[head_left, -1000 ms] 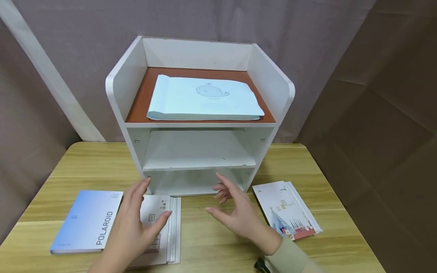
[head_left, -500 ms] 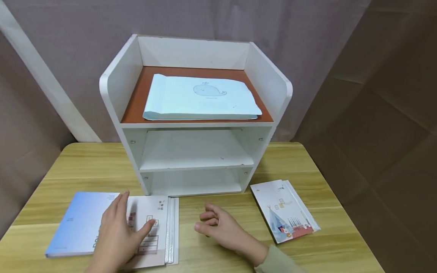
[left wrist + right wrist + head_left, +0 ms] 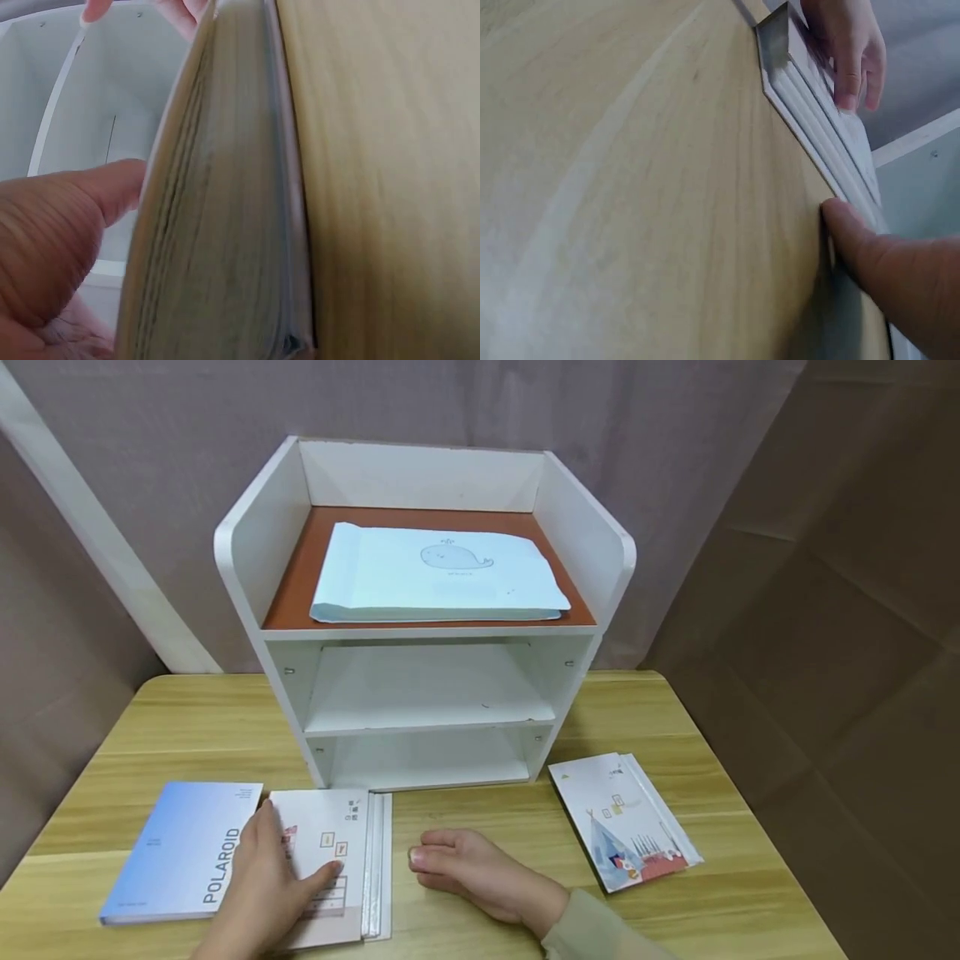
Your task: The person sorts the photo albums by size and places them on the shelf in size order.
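Note:
A white hardcover album (image 3: 352, 827) with printed little frames lies on the table, its ridged spine strip to the right. My left hand (image 3: 262, 885) rests over its left part, thumb on the cover and fingers along the left edge. Close up in the left wrist view, the album's page edges (image 3: 217, 195) show beside my left thumb (image 3: 112, 187). Just right of the spine, apart from it in the head view, my right hand (image 3: 480, 872) holds nothing, fingers together. In the right wrist view my right thumb (image 3: 885, 262) appears near the spine edge (image 3: 817, 127).
Left of the album lies a blue-white POLAROID book (image 3: 180, 852). An illustrated white album (image 3: 622, 827) lies at the right. A white shelf unit (image 3: 431, 633) stands behind, with a whale-drawing book (image 3: 442, 572) on its brown top. The wooden table (image 3: 420, 918) carries everything.
Both hands have come down from above the table. The left hand has settled on the white album; the right has moved left towards its spine, its fingers closing together.

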{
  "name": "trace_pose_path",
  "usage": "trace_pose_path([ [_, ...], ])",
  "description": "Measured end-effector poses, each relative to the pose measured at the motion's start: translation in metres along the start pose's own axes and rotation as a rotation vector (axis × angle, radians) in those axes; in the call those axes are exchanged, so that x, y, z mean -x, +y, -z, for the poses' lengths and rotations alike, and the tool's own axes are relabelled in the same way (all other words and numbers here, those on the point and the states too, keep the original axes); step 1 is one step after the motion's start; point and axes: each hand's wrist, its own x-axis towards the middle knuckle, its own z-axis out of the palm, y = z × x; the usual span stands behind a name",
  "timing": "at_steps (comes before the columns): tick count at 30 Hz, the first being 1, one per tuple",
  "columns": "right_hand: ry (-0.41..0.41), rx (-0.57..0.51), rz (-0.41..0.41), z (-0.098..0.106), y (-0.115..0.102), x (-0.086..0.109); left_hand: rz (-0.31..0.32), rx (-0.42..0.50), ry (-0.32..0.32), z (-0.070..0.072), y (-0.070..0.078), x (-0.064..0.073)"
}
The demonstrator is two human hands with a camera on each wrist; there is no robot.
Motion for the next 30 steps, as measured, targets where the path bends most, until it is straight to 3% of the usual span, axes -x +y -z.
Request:
trace_pose_path([
  [10,-0.058,-0.019,-0.088,-0.013,-0.003,-0.003,0.121,-0.013,-0.096,-0.005,0.000,-0.001],
  [21,0.031,-0.163,-0.122,-0.015,-0.008,-0.005,0.101,0.005,-0.076,-0.007,-0.005,-0.003],
  [25,0.053,-0.118,-0.130,-0.015,-0.008,-0.010,0.063,0.025,-0.068,-0.004,-0.003,-0.002],
  [30,0.046,0.002,-0.139,-0.019,-0.011,-0.012,-0.030,0.105,-0.069,0.006,0.003,0.000],
])
